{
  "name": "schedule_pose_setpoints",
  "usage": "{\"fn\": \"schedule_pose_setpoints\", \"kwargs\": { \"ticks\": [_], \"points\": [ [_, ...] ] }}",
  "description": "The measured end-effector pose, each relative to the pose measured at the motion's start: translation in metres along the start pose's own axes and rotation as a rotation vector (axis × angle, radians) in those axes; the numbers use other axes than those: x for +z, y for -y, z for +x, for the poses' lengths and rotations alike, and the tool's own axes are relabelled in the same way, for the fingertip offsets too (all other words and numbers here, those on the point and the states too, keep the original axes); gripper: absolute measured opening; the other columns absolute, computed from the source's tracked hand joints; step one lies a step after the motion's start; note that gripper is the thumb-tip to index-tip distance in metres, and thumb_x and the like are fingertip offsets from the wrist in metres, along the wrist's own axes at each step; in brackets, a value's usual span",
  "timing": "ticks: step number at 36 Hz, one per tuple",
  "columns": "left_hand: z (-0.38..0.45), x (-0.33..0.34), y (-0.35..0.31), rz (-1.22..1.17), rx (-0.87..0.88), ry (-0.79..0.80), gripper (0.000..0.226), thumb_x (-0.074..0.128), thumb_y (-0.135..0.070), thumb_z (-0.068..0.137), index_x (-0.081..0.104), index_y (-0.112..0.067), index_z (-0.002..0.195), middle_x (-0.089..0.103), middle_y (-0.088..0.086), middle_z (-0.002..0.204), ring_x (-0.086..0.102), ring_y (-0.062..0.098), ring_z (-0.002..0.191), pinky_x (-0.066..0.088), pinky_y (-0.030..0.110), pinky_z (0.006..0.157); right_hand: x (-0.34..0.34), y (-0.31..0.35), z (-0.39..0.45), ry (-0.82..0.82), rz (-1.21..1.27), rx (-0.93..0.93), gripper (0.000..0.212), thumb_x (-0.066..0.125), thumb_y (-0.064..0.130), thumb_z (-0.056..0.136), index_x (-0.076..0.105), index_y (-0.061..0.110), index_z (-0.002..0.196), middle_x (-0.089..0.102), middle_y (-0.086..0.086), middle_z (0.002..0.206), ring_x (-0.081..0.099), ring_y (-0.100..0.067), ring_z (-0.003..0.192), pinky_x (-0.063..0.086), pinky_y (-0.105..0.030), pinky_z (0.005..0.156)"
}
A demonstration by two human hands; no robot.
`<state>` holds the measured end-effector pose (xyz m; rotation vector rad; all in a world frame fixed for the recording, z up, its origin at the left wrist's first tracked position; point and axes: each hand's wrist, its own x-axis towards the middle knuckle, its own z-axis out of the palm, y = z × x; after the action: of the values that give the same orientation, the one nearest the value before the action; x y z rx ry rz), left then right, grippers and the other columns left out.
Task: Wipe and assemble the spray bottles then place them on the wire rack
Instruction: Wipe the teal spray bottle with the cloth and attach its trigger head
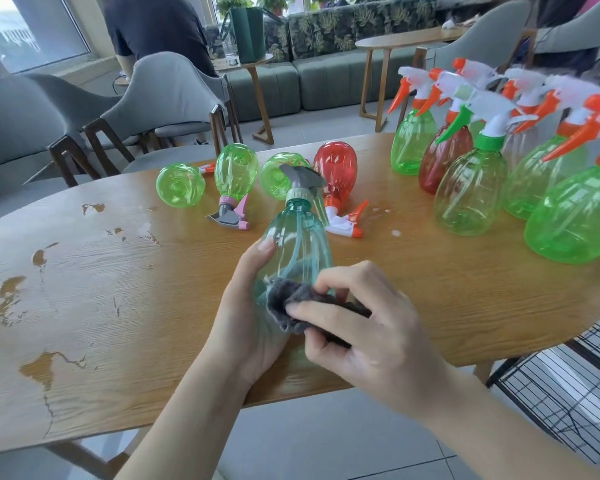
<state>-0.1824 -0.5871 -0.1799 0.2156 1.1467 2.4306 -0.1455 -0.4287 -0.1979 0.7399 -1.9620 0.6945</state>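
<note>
Left hand grips one teal bottle; right hand pinches gray cloth against it. Four bottles lie on table.

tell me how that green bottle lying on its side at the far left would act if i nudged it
The green bottle would probably roll: its rounded body lies sideways on the flat wooden table. It looks empty and thin-walled, so it is likely light and would skid easily. The wet patches nearby may make the surface slicker.
</note>
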Motion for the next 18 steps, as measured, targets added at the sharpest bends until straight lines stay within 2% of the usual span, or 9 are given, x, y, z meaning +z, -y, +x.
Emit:
{"fn": "schedule_pose_setpoints", "kwargs": {
  "ticks": [2, 4, 6, 8, 10, 14, 16, 18],
  "points": [
    [0.0, 0.001, 0.001, 0.007, 0.028, -0.006, 0.043, 0.048, -0.042, 0.096, 0.079, -0.013, 0.103, 0.07, 0.013, 0.102, 0.071, 0.024, 0.091, 0.06, 0.033, 0.08, -0.003, -0.007, 0.002, -0.028, 0.011, 0.007, 0.016, 0.067, 0.009, 0.093, 0.082, 0.009, 0.1, 0.068, -0.013, 0.096, 0.058, -0.021, 0.076, 0.045, -0.016, 0.084],
    [-0.001, 0.001, 0.001, 0.026, 0.059, -0.008, 0.041, 0.047, -0.039, 0.094, 0.083, -0.019, 0.094, 0.074, 0.013, 0.102, 0.073, 0.024, 0.091, 0.061, 0.034, 0.076, -0.005, -0.011, 0.003, -0.051, 0.031, 0.038, 0.017, 0.065, 0.009, 0.095, 0.081, 0.007, 0.101, 0.067, -0.015, 0.098, 0.059, -0.022, 0.079, 0.046, -0.018, 0.085],
    [0.001, 0.0, 0.001, 0.017, 0.042, 0.011, 0.037, 0.056, -0.036, 0.09, 0.08, -0.015, 0.108, 0.072, 0.017, 0.112, 0.072, 0.027, 0.099, 0.061, 0.037, 0.079, -0.006, -0.012, 0.005, -0.062, 0.052, 0.067, 0.018, 0.065, 0.01, 0.095, 0.08, 0.006, 0.104, 0.065, -0.016, 0.1, 0.061, -0.025, 0.082, 0.046, -0.019, 0.084],
    [0.003, -0.005, 0.001, 0.01, 0.018, 0.036, 0.055, 0.069, -0.037, 0.083, 0.068, -0.006, 0.128, 0.068, 0.022, 0.122, 0.069, 0.031, 0.105, 0.061, 0.04, 0.085, -0.008, -0.013, 0.01, -0.07, 0.081, 0.108, 0.019, 0.065, 0.01, 0.096, 0.079, 0.006, 0.108, 0.064, -0.016, 0.103, 0.061, -0.024, 0.085, 0.048, -0.022, 0.082],
    [0.004, -0.007, 0.002, 0.024, 0.002, 0.074, 0.075, 0.081, -0.039, 0.075, 0.059, -0.004, 0.137, 0.066, 0.023, 0.124, 0.069, 0.032, 0.105, 0.06, 0.044, 0.087, -0.01, -0.016, 0.014, -0.089, 0.102, 0.172, 0.022, 0.064, 0.011, 0.096, 0.078, 0.005, 0.112, 0.063, -0.016, 0.106, 0.061, -0.021, 0.089, 0.049, -0.023, 0.082],
    [0.002, -0.004, 0.003, 0.027, -0.013, 0.11, 0.076, 0.087, -0.043, 0.067, 0.066, -0.014, 0.135, 0.066, 0.022, 0.12, 0.068, 0.034, 0.097, 0.059, 0.048, 0.074, -0.011, -0.023, 0.02, -0.128, 0.165, 0.378, 0.023, 0.064, 0.012, 0.098, 0.075, 0.005, 0.117, 0.062, -0.008, 0.109, 0.061, -0.011, 0.096, 0.046, -0.015, 0.085],
    [0.001, -0.003, 0.003, 0.015, -0.017, 0.096, 0.073, 0.089, -0.044, 0.063, 0.072, -0.017, 0.129, 0.068, 0.02, 0.118, 0.069, 0.032, 0.095, 0.059, 0.048, 0.071, -0.011, -0.024, 0.018, -0.135, 0.223, 0.479, 0.021, 0.064, 0.012, 0.097, 0.074, 0.007, 0.116, 0.064, -0.005, 0.108, 0.062, -0.009, 0.1, 0.049, -0.019, 0.085],
    [-0.001, -0.002, 0.002, -0.005, -0.015, 0.079, 0.071, 0.091, -0.047, 0.061, 0.075, -0.018, 0.123, 0.068, 0.018, 0.118, 0.069, 0.031, 0.095, 0.06, 0.046, 0.07, -0.01, -0.022, 0.014, -0.131, 0.237, 0.498, 0.02, 0.066, 0.013, 0.096, 0.074, 0.008, 0.113, 0.065, -0.004, 0.106, 0.064, -0.012, 0.1, 0.052, -0.025, 0.085]
  ]
}}
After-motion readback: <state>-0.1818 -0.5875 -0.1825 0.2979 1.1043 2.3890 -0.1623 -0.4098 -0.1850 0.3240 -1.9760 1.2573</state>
